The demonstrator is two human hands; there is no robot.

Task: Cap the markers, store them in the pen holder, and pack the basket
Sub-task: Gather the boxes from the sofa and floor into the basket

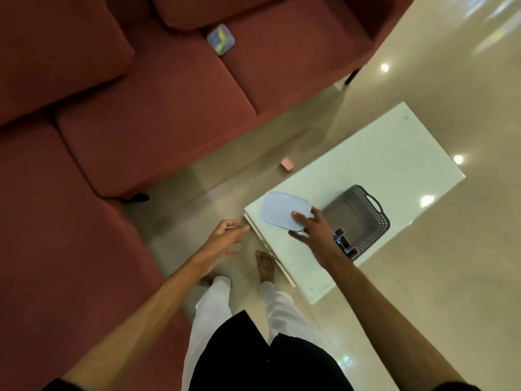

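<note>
The right hand (311,227) grips a pale blue lid (282,210) by one end, thumb on top and fingers curled under it, holding it over the tabletop (380,153) near the table's left edge, just beside the basket (363,218). The dark grey basket stands by the right edge of the tabletop, a handle showing on its far rim. At its near end, partly hidden by the right wrist, sits a cluster of markers (344,244) with dark and blue tips; whether they stand in a holder cannot be told. A small pink box (287,164) lies at the far left edge of the tabletop. The left hand (224,238) hangs over the floor off the table's near left corner, fingers loosely spread and holding nothing. A clear container (220,39) with something yellow inside rests on the red sofa (146,108).
</note>
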